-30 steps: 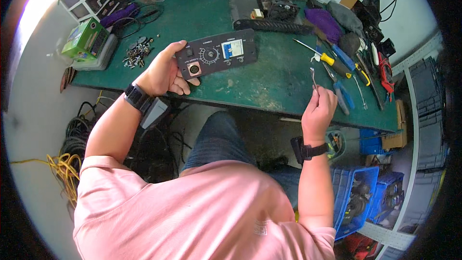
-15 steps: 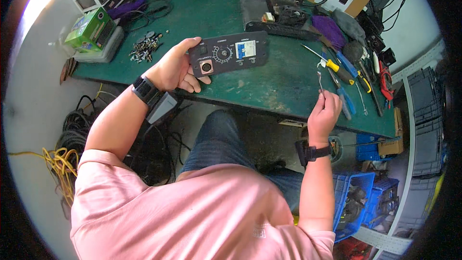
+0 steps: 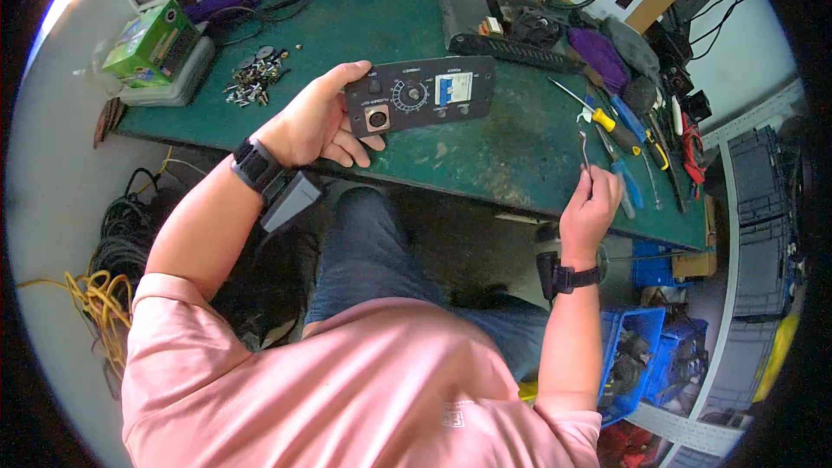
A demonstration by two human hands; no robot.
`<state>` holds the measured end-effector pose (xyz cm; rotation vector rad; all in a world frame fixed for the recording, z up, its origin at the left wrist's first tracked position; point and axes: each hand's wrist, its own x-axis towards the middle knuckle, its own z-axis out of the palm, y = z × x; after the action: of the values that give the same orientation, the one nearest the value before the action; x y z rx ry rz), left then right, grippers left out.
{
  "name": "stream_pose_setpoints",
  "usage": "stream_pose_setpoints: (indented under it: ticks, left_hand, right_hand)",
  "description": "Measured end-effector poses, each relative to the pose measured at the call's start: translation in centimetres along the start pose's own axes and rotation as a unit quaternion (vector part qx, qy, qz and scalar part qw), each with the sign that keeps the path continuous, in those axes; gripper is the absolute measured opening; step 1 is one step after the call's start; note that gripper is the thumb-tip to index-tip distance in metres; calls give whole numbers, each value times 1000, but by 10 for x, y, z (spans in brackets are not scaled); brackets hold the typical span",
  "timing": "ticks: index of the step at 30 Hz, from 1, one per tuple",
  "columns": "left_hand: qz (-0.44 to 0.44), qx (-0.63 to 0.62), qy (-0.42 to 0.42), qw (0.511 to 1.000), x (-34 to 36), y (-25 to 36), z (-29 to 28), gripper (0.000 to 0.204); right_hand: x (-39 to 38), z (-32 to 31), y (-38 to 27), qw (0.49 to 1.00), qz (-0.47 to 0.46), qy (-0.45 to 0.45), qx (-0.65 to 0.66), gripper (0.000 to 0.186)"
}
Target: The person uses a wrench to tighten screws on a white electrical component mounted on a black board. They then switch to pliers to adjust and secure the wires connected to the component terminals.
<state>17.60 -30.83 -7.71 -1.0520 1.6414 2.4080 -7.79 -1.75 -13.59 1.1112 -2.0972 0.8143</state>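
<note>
A flat black control panel is held at its left end by my left hand, thumb on top and fingers curled underneath. It is raised in front of me over the green workbench. Its face carries a round dial, a white breaker with a blue switch and a round metal socket. My right hand, above the bench's front edge, pinches a thin metal tool with a bent tip; its exact kind is unclear. The tool points away from me, apart from the panel.
Screwdrivers, one yellow and black, and red-handled pliers lie to the right on the green workbench. A pile of screws and a green box are at left. An opened black housing stands at the back.
The panel has shifted slightly to the right in my left hand. My right hand keeps its pinch on the thin tool and has barely moved. The whole view has shifted a little.
</note>
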Motion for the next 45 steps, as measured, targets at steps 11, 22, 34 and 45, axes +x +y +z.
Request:
stream_pose_setpoints:
  ticks: [11,22,34,45]
  left_hand:
    - [14,12,5,1000,-8,1,7,65]
    - [13,-39,19,999,-11,1,11,65]
    - [183,147,107,966,-25,-12,35,51]
    - [422,440,184,771,-30,-36,63,74]
  right_hand:
    - [-1,-6,5,999,11,-49,-10,10]
    - [9,-5,-8,997,59,-12,43,9]
    - [7,-19,1,989,108,-9,98,11]
    - [59,-27,43,946,9,-298,-128,11]
